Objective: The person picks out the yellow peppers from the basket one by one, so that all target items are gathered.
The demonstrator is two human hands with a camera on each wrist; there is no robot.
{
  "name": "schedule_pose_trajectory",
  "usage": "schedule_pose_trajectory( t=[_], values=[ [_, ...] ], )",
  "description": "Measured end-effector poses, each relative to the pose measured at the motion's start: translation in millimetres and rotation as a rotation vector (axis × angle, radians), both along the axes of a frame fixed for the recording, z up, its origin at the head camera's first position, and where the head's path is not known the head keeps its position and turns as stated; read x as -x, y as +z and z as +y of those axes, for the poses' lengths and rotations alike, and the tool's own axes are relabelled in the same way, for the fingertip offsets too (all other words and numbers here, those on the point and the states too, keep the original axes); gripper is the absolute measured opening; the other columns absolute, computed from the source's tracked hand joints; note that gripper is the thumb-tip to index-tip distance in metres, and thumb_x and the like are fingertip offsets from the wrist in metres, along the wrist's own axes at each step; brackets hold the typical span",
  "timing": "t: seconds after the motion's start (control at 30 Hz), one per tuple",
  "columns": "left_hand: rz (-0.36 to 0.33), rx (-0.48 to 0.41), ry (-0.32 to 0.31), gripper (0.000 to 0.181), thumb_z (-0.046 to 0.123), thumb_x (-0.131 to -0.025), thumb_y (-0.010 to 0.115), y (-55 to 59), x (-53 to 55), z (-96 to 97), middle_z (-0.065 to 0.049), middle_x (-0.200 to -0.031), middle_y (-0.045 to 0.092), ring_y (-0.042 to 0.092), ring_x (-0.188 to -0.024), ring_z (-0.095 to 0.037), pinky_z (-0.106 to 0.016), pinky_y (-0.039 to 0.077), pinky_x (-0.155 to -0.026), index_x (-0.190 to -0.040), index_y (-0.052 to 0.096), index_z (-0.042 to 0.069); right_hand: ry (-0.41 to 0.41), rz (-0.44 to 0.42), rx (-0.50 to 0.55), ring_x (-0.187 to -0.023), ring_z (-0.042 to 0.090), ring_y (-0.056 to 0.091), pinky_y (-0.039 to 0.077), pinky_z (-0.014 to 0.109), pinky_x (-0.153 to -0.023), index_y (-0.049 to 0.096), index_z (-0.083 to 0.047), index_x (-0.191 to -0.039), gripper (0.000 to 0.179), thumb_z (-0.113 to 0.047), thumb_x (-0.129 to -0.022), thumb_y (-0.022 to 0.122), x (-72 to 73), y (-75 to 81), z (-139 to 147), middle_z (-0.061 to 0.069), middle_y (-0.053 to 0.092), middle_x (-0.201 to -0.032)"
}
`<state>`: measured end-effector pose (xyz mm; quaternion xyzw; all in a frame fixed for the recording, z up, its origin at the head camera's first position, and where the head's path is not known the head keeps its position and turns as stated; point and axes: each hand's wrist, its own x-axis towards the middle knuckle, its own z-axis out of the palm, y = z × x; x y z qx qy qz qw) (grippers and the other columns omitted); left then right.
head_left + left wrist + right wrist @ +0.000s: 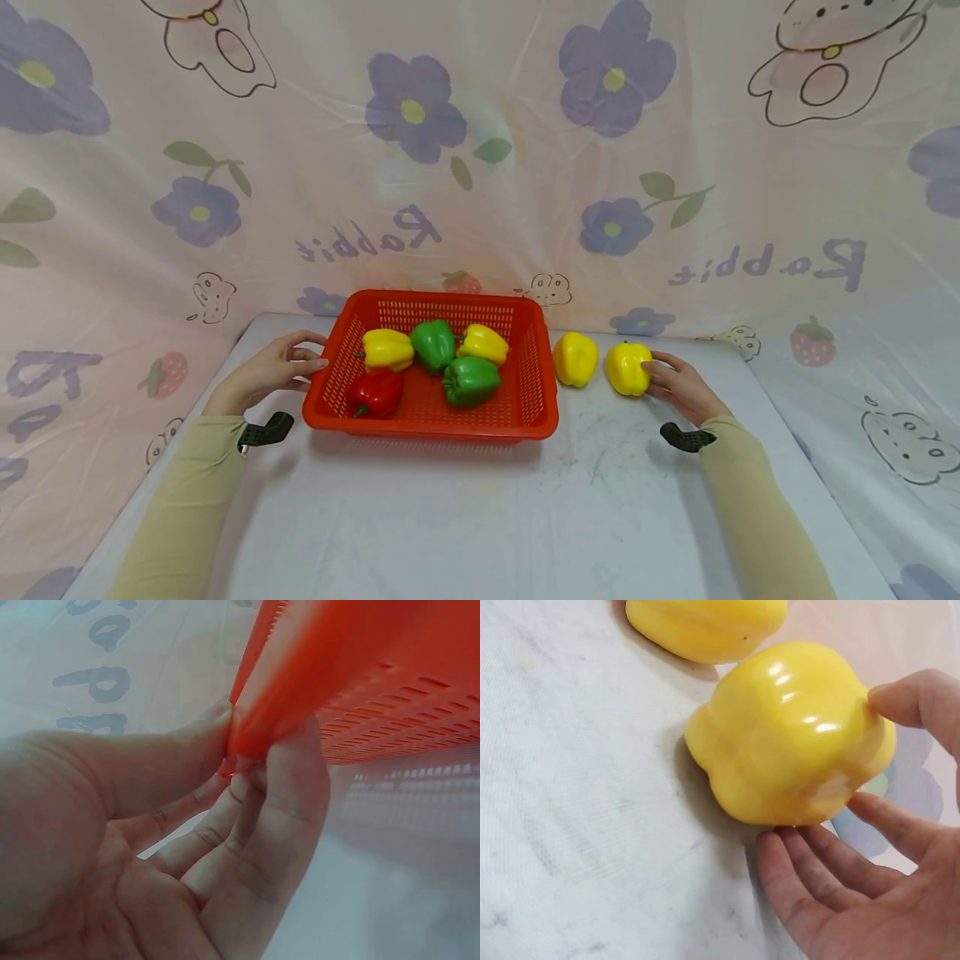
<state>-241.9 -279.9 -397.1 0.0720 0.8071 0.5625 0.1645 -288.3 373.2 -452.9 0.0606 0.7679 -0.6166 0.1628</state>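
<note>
My left hand pinches the left rim of a red plastic basket; in the left wrist view the thumb lies on one side of the rim, fingers curled under it. Inside the basket lie a red bell pepper, two green bell peppers and two yellow ones. On the table to its right are two more yellow bell peppers. My right hand has its thumb and fingertips against the side of the outer yellow bell pepper. The other yellow bell pepper sits between that one and the basket.
A white-covered table bears everything. Behind it and at the sides hangs a pale cloth printed with flowers and rabbits. Each wrist wears a black camera mount.
</note>
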Motion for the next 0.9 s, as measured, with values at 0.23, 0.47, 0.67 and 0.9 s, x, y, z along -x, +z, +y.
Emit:
schedule_pose_trajectory(
  t=[0.23, 0.47, 0.67, 0.9],
  values=[
    [0.002, -0.014, -0.004, 0.057, 0.017, -0.095, 0.062, 0.1, -0.4, -0.8, -0.020, -0.106, 0.060, 0.064, -0.088, -0.024, -0.041, 0.056, -0.076, -0.139, 0.032, -0.004, -0.003, -0.003, 0.018, -0.134, 0.040, 0.028, 0.029, 0.044, -0.108, 0.004, -0.004, -0.153, 0.082, -0.038, -0.098, 0.054, -1.6, 1.7, 0.8, 0.025, 0.010, -0.154],
    [-0.001, -0.004, 0.002, 0.057, 0.018, -0.095, 0.062, 0.7, -1.1, 0.1, -0.021, -0.108, 0.059, 0.064, -0.089, -0.025, -0.041, 0.056, -0.077, -0.139, 0.032, -0.004, 0.004, 0.026, 0.006, -0.135, 0.041, 0.027, 0.030, 0.046, -0.107, 0.008, -0.001, -0.152, 0.076, -0.038, -0.100, 0.050, -3.2, 7.0, 5.2, 0.026, 0.012, -0.153],
    [-0.005, -0.001, 0.001, 0.057, 0.018, -0.095, 0.061, 1.1, -1.3, 0.1, -0.021, -0.108, 0.059, 0.064, -0.089, -0.025, -0.041, 0.056, -0.077, -0.139, 0.032, -0.003, -0.010, 0.112, -0.015, -0.137, 0.042, 0.023, 0.026, 0.048, -0.109, 0.011, 0.000, -0.151, 0.072, -0.040, -0.101, 0.045, -3.0, 25.4, 11.5, 0.027, 0.016, -0.152],
    [-0.011, -0.015, -0.006, 0.057, 0.016, -0.096, 0.060, 0.2, 0.2, -0.8, -0.020, -0.106, 0.061, 0.064, -0.089, -0.024, -0.041, 0.056, -0.076, -0.140, 0.030, -0.003, 0.030, 0.229, -0.036, -0.134, 0.039, 0.028, 0.023, 0.049, -0.110, 0.015, -0.002, -0.151, 0.069, -0.042, -0.101, 0.042, -3.5, 55.2, 2.7, 0.025, 0.021, -0.151]
  ],
)
